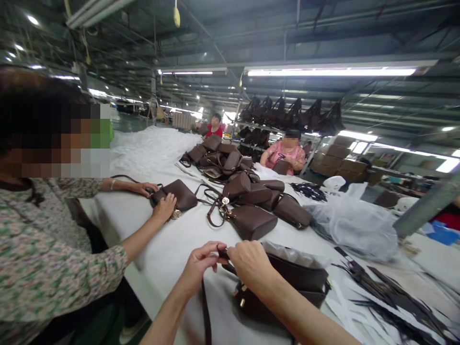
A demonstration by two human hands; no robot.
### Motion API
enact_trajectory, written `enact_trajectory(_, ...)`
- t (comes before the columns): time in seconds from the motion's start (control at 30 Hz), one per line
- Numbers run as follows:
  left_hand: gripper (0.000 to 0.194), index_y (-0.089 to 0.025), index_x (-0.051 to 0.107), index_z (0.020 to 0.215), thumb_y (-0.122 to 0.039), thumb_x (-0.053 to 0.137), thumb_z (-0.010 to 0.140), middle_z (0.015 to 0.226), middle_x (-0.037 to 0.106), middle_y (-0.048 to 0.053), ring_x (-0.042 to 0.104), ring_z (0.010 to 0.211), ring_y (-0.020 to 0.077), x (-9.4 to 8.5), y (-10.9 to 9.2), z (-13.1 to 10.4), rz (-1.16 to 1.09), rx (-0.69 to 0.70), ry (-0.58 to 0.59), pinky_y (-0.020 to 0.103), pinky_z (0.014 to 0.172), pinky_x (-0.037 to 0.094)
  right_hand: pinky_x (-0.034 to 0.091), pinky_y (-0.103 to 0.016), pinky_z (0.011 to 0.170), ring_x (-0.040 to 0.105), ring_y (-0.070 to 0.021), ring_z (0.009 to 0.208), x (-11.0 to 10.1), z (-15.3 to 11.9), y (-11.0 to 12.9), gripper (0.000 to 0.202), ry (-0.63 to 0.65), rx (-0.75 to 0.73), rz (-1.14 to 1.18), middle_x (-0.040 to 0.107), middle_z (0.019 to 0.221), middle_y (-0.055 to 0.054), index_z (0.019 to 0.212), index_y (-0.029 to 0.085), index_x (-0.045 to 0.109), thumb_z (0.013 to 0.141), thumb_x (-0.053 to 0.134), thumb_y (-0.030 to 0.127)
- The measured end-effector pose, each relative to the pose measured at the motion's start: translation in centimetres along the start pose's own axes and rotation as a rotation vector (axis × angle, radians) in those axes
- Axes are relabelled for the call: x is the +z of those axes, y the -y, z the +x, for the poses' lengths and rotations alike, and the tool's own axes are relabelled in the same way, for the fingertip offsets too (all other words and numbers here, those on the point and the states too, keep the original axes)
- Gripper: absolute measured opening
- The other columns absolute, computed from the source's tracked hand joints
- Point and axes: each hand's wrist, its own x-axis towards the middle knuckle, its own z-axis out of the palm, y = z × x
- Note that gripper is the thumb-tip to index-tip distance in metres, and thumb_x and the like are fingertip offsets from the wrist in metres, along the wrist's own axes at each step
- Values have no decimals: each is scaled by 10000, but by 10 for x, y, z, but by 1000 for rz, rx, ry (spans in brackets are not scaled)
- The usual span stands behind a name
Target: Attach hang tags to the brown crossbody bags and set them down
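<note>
Over the white-covered table (172,258), our left hand (201,262) and right hand (252,261) pinch a strap (223,252) by the dark-brown handbag (304,275).

Glaring white from tube lamps (330,72) high toward the surface's (172,249) far edge | looking dim under the roof (359,38) | lying in shadow below the left edge | stretching toward frame sides | pixelating over a co-worker's head (28,105) | blurring far off

From afar I see a lit fluorescent lamp (330,73) overhead, stacked cardboard cartons (338,160) in the background, and a slanting metal post (427,199).
</note>
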Motion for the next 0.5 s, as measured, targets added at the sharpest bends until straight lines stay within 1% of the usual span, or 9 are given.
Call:
enact_trajectory(0.07, 325, -205, 753, 1021, -160, 587, 745, 1028, 659, 90, 661, 733, 171, 4, -4, 1, 231, 72, 80, 221, 543, 414, 502, -394, 730, 708, -307, 894, 5, -1, -3, 258, -12, -21, -1, 742, 917, -169, 965, 117, 706, 916, 454, 91)
enact_trajectory(0.1, 340, -209, 743, 1047, -160, 559, 765, 969, 660, 78, 640, 702, 158, 6, -6, 1, 342, 110, 101, 231, 551, 424, 502, -396, 739, 704, -303, 897, 7, -2, -6, 254, -19, -30, -1, 738, 922, -162, 990, 123, 698, 922, 453, 106)
enact_trajectory(0.17, 355, -210, 728, 1061, -150, 509, 788, 878, 660, 56, 594, 672, 146, 10, -11, -1, 540, 173, 95, 252, 603, 448, 504, -377, 746, 690, -282, 912, 12, -4, -20, 214, -51, -71, 19, 722, 943, -135, 1015, 151, 683, 920, 491, 158)
enact_trajectory(0.23, 312, -201, 719, 999, -147, 491, 792, 836, 660, 37, 576, 701, 153, 7, -16, -10, 706, 182, 57, 268, 683, 452, 503, -338, 770, 660, -247, 947, 17, -10, -40, 158, -134, -144, 88, 684, 991, -103, 983, 178, 673, 889, 547, 176)
enact_trajectory(0.3, 214, -187, 682, 869, -157, 490, 779, 776, 644, 17, 569, 716, 162, -6, -19, -26, 833, 108, 20, 267, 694, 428, 495, -311, 827, 615, -212, 997, 23, -18, -62, 166, -256, -201, 195, 630, 1067, -87, 953, 183, 648, 839, 562, 98)
enact_trajectory(0.37, 124, -184, 603, 751, -162, 481, 746, 678, 593, -9, 544, 661, 161, -29, -18, -47, 925, -39, 5, 259, 640, 399, 489, -317, 874, 579, -201, 1031, 28, -28, -78, 249, -347, -202, 276, 583, 1137, -91, 970, 176, 608, 786, 549, 19)
enact_trajectory(0.43, 89, -189, 553, 714, -154, 474, 692, 668, 581, -17, 551, 685, 172, -53, -16, -69, 968, -175, 48, 252, 625, 390, 495, -337, 884, 572, -206, 1034, 33, -38, -84, 268, -372, -185, 298, 569, 1162, -94, 968, 173, 582, 759, 561, 7)
enact_trajectory(0.5, 82, -192, 533, 695, -160, 462, 669, 654, 570, -22, 559, 691, 179, -68, -17, -84, 979, -284, 95, 252, 629, 401, 503, -348, 878, 582, -207, 1021, 34, -45, -81, 230, -370, -194, 264, 579, 1173, -94, 952, 172, 581, 777, 565, 25)
